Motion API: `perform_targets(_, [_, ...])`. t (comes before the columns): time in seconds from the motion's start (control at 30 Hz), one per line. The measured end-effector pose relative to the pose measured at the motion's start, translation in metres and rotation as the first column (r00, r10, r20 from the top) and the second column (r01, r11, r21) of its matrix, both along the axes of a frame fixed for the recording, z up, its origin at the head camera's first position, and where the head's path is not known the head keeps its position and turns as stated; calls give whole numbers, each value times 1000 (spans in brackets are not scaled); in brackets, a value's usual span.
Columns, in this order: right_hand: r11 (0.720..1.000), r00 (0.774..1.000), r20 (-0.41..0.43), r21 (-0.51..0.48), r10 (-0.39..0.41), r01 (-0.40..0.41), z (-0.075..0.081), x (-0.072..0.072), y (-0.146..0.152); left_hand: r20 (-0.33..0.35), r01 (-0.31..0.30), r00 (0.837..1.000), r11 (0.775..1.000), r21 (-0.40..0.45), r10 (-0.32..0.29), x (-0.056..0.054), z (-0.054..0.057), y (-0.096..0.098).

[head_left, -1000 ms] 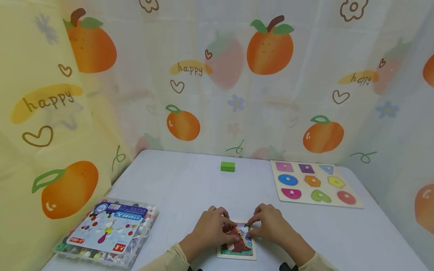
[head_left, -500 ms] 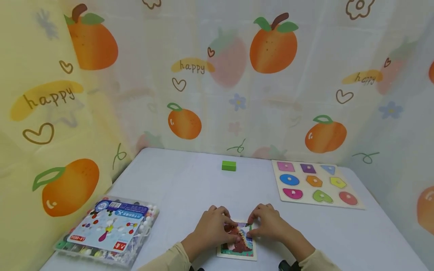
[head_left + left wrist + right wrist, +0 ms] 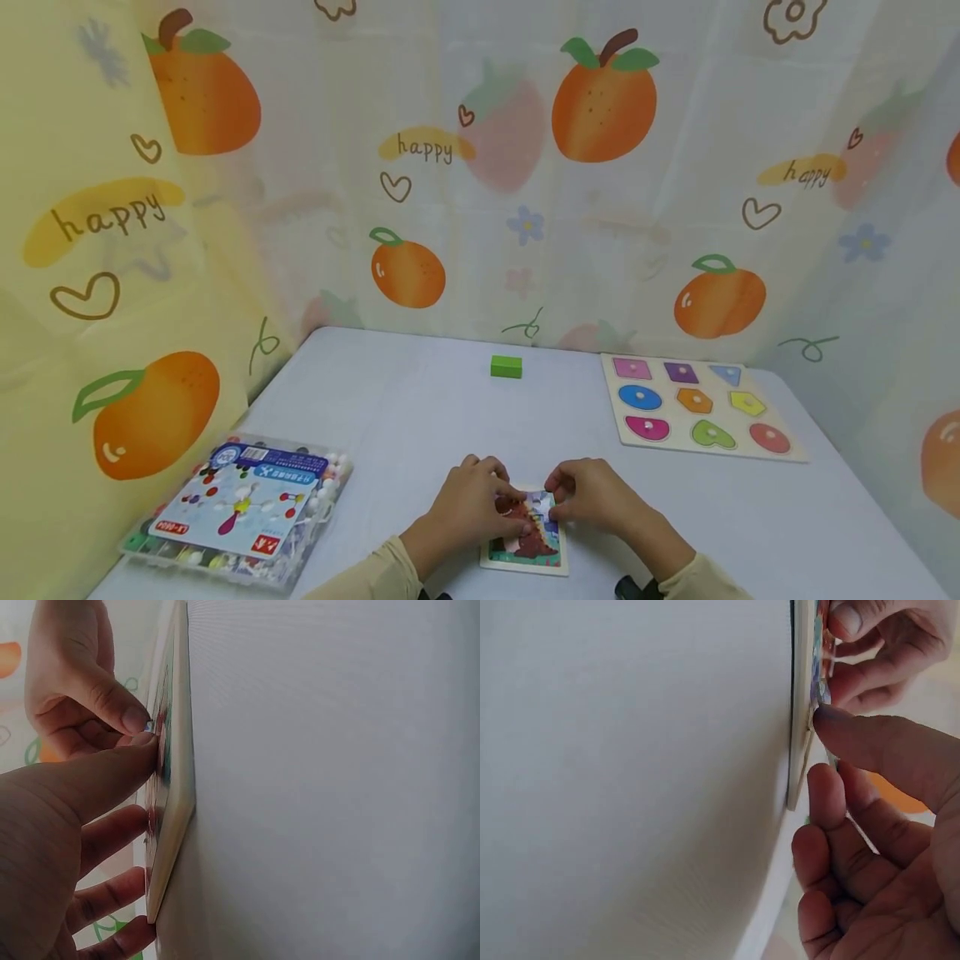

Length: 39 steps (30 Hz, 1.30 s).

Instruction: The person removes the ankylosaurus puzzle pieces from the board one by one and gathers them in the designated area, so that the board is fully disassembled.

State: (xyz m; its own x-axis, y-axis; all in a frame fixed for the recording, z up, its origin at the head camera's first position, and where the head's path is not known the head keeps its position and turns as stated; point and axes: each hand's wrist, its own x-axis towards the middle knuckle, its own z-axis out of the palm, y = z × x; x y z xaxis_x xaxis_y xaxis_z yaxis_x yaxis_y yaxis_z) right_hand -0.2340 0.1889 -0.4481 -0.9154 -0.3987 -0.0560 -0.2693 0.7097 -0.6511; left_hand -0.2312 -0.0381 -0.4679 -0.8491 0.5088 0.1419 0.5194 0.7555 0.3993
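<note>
A small dinosaur jigsaw puzzle [image 3: 531,548] in a pale wooden tray lies flat near the front of the table. My left hand [image 3: 467,510] rests over its left side. In the left wrist view the left thumb [image 3: 120,771] touches the picture, with the fingers spread along the far edge. At the upper right corner my right hand [image 3: 596,500] pinches a puzzle piece [image 3: 823,691] between thumb and index finger. That piece sits tilted against the tray in the right wrist view, largely hidden by the fingers. The right hand's other fingers curl loosely.
A clear plastic box [image 3: 240,508] of coloured molecule-model parts stands at the left. Toward the back is a green block [image 3: 506,367]. A board of coloured knobbed shapes [image 3: 705,408] lies at the back right. Patterned curtains [image 3: 480,250] surround the table.
My right hand has shifted slightly toward me at the puzzle's upper right corner, its fingers still on the piece. The left hand stays in place on the puzzle. The head view has tilted slightly.
</note>
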Motion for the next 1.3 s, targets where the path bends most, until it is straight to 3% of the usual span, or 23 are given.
perform_targets(0.27, [995, 995, 30, -16, -99, 100, 11, 0, 30, 15, 11, 1000, 1000, 23, -12, 0, -3, -1])
perform_targets(0.43, [977, 976, 54, 42, -209, 207, 14, 4, 75, 10, 13, 1000, 1000, 27, -13, 0, -3, -1])
perform_targets(0.7, [948, 952, 92, 157, -292, 276, 9, 16, 132, 10, -1, 1000, 1000, 6, 1, 2, -4, 0])
perform_targets(0.8, [937, 939, 116, 173, -325, 303, 6, 20, 138, 5, 1, 1000, 1000, 3, -1, 1, -5, 0])
perform_targets(0.97, [936, 939, 116, 180, -325, 302, -1, 17, 138, 2, 3, 1000, 1000, 13, -3, 1, -5, 0])
perform_targets(1.3, [929, 962, 59, 283, -265, 238, 0, 8, 130, -34, -5, 999, 1000, 27, 6, 1, -9, -1])
